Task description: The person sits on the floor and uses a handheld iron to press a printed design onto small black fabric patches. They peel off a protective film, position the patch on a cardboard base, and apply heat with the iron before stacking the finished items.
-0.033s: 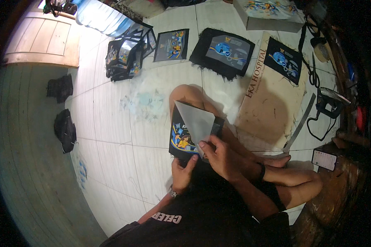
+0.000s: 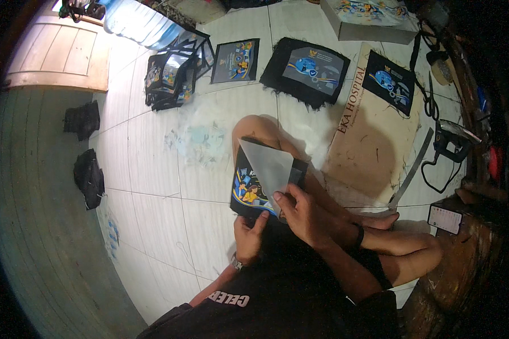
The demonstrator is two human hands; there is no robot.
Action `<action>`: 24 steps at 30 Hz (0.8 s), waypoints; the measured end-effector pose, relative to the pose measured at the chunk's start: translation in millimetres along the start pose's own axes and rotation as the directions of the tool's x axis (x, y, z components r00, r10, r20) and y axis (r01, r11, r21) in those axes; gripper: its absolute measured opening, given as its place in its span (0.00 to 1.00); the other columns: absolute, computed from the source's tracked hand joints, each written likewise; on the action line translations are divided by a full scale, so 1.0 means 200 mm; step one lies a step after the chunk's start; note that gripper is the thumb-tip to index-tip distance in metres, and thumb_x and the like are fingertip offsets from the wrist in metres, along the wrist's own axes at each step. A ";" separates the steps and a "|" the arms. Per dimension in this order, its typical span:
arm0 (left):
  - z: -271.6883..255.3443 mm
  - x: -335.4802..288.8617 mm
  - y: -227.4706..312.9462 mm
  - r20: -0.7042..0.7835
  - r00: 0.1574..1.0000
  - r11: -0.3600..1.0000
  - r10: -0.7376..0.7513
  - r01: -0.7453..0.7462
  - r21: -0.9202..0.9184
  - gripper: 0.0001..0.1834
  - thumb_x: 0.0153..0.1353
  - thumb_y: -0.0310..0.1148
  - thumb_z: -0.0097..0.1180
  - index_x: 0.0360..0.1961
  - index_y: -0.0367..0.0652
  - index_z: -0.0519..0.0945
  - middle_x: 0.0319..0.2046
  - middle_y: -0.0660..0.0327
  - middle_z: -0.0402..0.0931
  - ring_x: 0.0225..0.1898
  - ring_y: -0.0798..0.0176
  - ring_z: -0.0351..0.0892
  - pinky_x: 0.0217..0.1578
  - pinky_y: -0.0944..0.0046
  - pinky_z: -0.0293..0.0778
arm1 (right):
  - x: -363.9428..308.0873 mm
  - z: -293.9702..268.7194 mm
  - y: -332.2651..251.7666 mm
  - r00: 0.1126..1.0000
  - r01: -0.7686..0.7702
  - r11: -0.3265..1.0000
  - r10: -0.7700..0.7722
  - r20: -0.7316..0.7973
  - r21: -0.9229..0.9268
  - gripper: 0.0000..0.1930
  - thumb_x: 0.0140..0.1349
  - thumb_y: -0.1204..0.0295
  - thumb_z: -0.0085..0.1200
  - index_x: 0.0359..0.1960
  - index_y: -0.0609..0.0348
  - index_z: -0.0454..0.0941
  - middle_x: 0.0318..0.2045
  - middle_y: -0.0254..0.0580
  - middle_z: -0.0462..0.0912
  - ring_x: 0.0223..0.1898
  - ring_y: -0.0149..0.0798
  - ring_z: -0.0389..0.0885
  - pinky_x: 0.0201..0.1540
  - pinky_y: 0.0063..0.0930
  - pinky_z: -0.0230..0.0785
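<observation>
Got a black printed cloth [image 2: 246, 192] held up over the legs [image 2: 260, 125], left of the cardboard [image 2: 367, 158], with a cloudy film [image 2: 271, 164] folded back across it in a slanted triangle. Pinching the cloth's bottom edge with the left hand [image 2: 249, 237], thumb on top, so a pretty narrow grip there. Pinching the film's lower end with the right hand [image 2: 300, 216], also a narrow grip, thumb pressed on the film, closer to the cardboard than the left. Seeing a small logo cloth [image 2: 388, 82] lying on the cardboard's upper end and a frayed cloth [image 2: 316, 70] just left of that end. Spotting a grey-panelled cloth [image 2: 236, 61] and a messy pile [image 2: 169, 76] farther left of the cardboard on the tile floor [image 2: 147, 152]. Also seeing a box [image 2: 362, 34] past the cardboard's far end, an iron [image 2: 451, 144] to its right and a phone [image 2: 445, 219] off its lower right.
</observation>
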State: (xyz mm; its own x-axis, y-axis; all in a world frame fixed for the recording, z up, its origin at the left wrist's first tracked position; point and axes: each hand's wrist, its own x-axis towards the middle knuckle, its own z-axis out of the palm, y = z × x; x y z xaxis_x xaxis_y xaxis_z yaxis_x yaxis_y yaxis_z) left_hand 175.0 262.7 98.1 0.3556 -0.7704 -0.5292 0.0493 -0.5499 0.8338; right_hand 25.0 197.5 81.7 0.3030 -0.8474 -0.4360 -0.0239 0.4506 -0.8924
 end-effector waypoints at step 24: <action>-0.08 0.10 0.08 0.042 0.999 0.996 0.035 -0.031 -0.090 0.19 0.67 0.22 0.56 0.57 0.32 0.72 0.51 0.55 0.80 0.50 0.64 0.80 0.53 0.63 0.75 | 0.14 -0.12 0.09 0.979 0.007 0.999 -0.017 -0.205 -0.051 0.16 0.71 0.63 0.50 0.47 0.65 0.79 0.43 0.60 0.84 0.46 0.56 0.84 0.52 0.45 0.74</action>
State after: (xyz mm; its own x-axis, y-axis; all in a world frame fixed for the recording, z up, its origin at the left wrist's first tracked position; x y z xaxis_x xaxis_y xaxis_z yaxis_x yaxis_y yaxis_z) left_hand 198.3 244.1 103.7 0.3176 -0.8019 -0.5060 0.1217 -0.4948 0.8605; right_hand 10.1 175.6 51.1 0.1013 -0.8945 -0.4354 -0.0705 0.4301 -0.9000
